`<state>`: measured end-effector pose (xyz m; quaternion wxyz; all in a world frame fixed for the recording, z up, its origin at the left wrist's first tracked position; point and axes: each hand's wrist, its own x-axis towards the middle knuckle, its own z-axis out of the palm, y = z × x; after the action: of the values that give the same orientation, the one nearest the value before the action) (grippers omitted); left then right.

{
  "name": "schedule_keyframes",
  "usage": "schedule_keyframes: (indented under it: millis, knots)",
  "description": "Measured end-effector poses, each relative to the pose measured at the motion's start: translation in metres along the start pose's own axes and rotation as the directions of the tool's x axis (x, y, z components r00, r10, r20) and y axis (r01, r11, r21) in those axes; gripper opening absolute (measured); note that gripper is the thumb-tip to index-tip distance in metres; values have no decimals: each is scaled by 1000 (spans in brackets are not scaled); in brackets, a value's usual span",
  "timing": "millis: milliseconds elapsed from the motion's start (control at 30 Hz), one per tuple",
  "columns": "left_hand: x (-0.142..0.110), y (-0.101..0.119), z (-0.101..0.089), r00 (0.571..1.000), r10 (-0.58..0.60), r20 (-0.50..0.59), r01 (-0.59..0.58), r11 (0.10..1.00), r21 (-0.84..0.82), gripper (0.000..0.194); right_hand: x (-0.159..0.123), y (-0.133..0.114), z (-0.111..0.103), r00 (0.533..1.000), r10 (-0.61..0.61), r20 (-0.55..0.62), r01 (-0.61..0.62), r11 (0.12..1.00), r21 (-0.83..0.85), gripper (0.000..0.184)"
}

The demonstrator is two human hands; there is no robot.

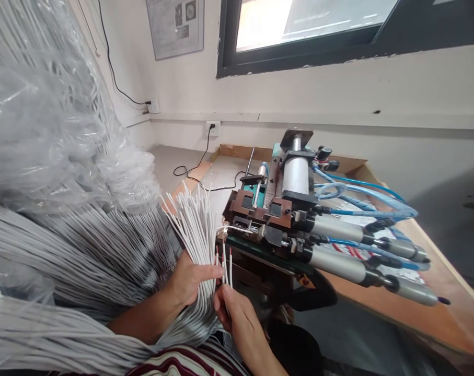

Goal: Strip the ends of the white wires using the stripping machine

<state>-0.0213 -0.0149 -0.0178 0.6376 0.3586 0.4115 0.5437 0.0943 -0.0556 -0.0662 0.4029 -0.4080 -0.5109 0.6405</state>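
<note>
Our left hand (187,279) grasps a wire bundle (199,235), our right hand (239,310) pinches separate wires (231,267), both running near-to-far; the machine (295,175) lies far right.

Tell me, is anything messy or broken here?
A little. The window frame has a ragged lower edge, as if paint had chipped or smeared. A dark mark interrupts the pale wall ledge. One white wire bends sideways toward the machine, while the bunch in the left hand points upward.

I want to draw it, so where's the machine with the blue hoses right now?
In the head view, the machine sits right of centre on the wooden-edged table, below the window, just right of the white wires in the left hand.
</note>
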Motion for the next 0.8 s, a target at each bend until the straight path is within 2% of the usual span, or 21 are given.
schedule_keyframes:
  millis: [200,567,800]
  knots:
    - [7,-6,-8,999,-25,-29,23,998,-65,18,-5,5,-5,999,-18,-43,12,992,-128,49]
    - [8,-4,-7,994,-66,-83,59,995,-85,23,-13,7,-13,997,-42,-58,30,980,-198,47]
    - [8,-4,-9,996,-75,-38,72,994,-76,16,-15,8,-14,998,-23,-58,10,977,-214,45]
